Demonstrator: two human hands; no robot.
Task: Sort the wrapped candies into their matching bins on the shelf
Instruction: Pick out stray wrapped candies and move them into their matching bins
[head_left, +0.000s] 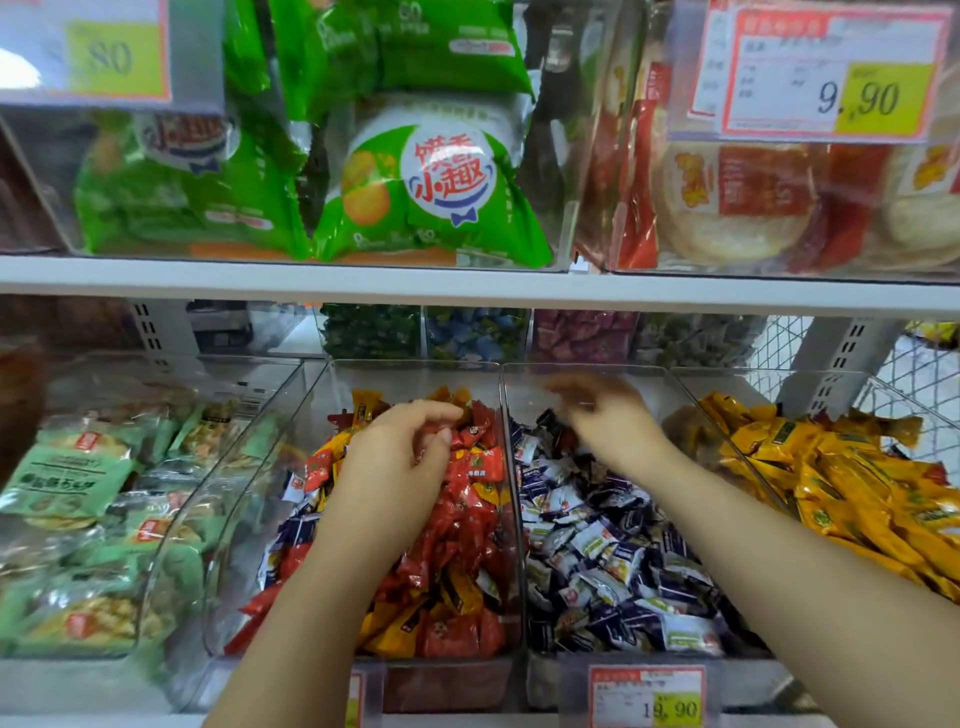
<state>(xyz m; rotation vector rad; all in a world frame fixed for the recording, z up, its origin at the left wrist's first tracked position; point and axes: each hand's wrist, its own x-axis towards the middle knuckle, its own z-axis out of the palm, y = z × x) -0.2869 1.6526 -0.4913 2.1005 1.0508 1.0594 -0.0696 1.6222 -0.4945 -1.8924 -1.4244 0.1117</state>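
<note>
Three clear bins stand side by side on the lower shelf. The middle-left bin (511, 467) holds mostly red wrapped candies (467, 519), mixed with some yellow and blue-white ones. My left hand (400, 457) reaches into it with fingers curled over the red candies; whether it pinches one is hidden. The middle bin (670, 384) holds blue-and-white candies (597, 545). My right hand (608, 415) hovers blurred above its back part, fingers loosely spread and nothing seen in them. The right bin (878, 387) holds yellow candies (831, 478).
A bin of green snack packets (67, 488) stands at the left. Small bins of green, blue and purple candies (478, 332) sit behind. The upper shelf edge (467, 286) hangs close overhead, with green bags above. A price tag (649, 696) sits at the front.
</note>
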